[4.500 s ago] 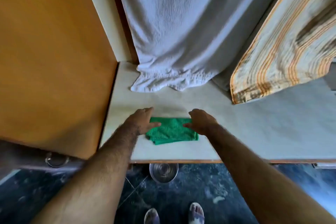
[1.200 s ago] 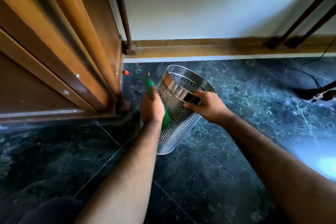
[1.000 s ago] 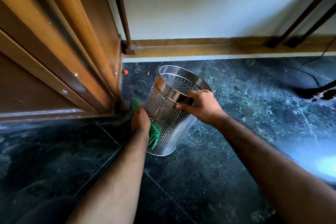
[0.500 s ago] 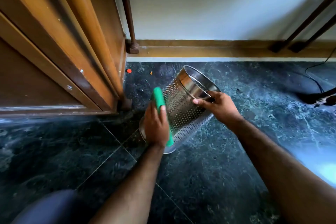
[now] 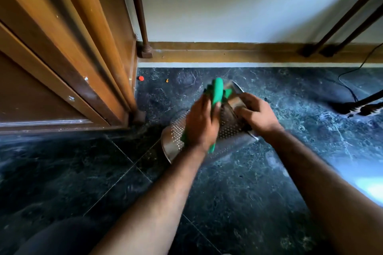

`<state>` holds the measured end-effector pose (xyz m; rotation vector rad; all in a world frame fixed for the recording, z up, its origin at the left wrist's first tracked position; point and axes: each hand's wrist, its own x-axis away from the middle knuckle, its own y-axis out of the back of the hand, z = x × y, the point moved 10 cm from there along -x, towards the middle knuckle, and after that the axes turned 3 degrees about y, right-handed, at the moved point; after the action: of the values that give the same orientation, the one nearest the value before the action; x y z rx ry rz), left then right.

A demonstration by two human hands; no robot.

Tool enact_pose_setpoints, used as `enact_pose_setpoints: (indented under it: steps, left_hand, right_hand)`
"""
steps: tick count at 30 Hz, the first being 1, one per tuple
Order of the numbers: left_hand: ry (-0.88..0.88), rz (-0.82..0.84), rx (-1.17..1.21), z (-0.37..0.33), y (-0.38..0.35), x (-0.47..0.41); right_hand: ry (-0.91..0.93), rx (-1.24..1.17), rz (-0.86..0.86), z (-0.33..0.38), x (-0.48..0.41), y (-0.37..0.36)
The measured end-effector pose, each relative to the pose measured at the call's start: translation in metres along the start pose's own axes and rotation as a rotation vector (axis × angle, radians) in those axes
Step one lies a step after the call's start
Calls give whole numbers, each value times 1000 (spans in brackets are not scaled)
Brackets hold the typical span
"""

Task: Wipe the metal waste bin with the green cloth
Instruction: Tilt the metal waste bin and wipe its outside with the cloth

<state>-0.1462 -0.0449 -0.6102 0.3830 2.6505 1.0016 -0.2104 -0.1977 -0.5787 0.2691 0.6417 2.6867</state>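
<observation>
Centre of the frame: metal waste bin (image 5: 178, 132), perforated, tipped far over on the dark marble floor (image 5: 238, 192), base toward lower left, rim toward upper right. Left hand (image 5: 202, 124) pressed flat on the bin's side, fingers closed over the green cloth (image 5: 217, 91), cloth poking out above the fingertips and below the wrist. Right hand (image 5: 257, 114) gripping the bin near its rim. Upper left: wooden door frame (image 5: 68, 51). Small red dot (image 5: 141, 78) on the floor near the frame.
</observation>
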Motion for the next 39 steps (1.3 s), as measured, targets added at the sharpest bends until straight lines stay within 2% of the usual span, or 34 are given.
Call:
enact_pose_setpoints:
  steps: [1,3,5,8,9,12,13,15,18,21,24,26,28,31,33,35,37,39]
  left_hand:
    - [-73,-20,-83,-1,-9,17]
    - [-85,-48,-150,8,-15,43]
    - [13,-53,-184,34,-12,54]
    - [216,-90,-247,91,1,45]
    - [336,-48,-235,111,4,37]
    - [678,300,-98,148,-12,25]
    - [726,390,-11,146,-21,22]
    - [729,438,105,126,-27,12]
    - [597,368,209,74,-32,-12]
    - [278,182,188,7,-26,-26]
    - [-156,89,62,-41,-27,7]
    - [-270,96,-50,-33,-34,34]
    - [-181,75,-109,-1,-30,49]
    - [125,30,-156,57,-16,56]
    - [378,119,-130,92,-13,48]
    - [599,278,-96,117,-15,35]
    - [684,350,-75,116,-9,14]
    - [642,329,-70,90,-6,-11]
  right_hand:
    - [-20,83,-121,-1,1,9]
    - [-78,301,-297,-2,5,23]
    - [-114,430,-320,-8,7,28]
    - [-48,402,-307,0,6,27]
    - [-5,397,-281,5,7,24]
    - [139,408,-136,15,9,8]
    - [149,408,-82,14,8,5]
    - [95,365,5,7,2,4]
    - [-17,228,75,0,0,5]
    - [-158,-3,-19,-18,4,11]
    - [-210,142,-206,-26,10,29]
    - [-216,259,-250,-30,14,38]
    - [-225,257,-266,-34,17,41]
    - [-233,189,-246,-39,19,40]
    - [-201,117,-184,-35,19,32]
    - [-179,-65,-95,-32,22,16]
    - [-184,-236,-3,-29,24,2]
    - [-156,-294,80,-21,25,-7]
